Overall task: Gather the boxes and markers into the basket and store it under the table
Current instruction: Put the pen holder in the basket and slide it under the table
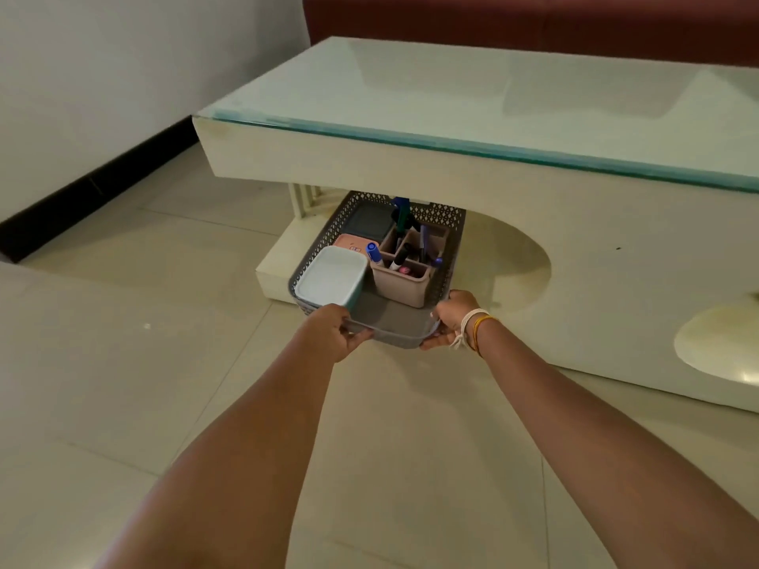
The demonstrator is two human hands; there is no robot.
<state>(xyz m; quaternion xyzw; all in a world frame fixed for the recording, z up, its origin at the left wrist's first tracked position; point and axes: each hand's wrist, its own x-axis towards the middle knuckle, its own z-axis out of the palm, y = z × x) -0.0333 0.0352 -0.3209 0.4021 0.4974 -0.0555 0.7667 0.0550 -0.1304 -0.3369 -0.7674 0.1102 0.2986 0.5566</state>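
Note:
A grey perforated basket (394,322) sits low by the floor, its far end under the edge of the glass-topped table (472,166). Inside lie a white box with a teal base (332,279), a pink box (351,243), a dark box (369,219) and a beige divided organiser (404,281) holding several markers (373,252). My left hand (334,330) grips the basket's near rim at the left corner. My right hand (449,320), with thread bracelets at the wrist, grips the near rim at the right corner.
The table has a thick cream body with an arched opening (509,260) and a white base block (275,273) left of the basket. A dark red sofa (534,18) stands behind it. Tiled floor (123,342) spreads left, bounded by a white wall with black skirting (82,190).

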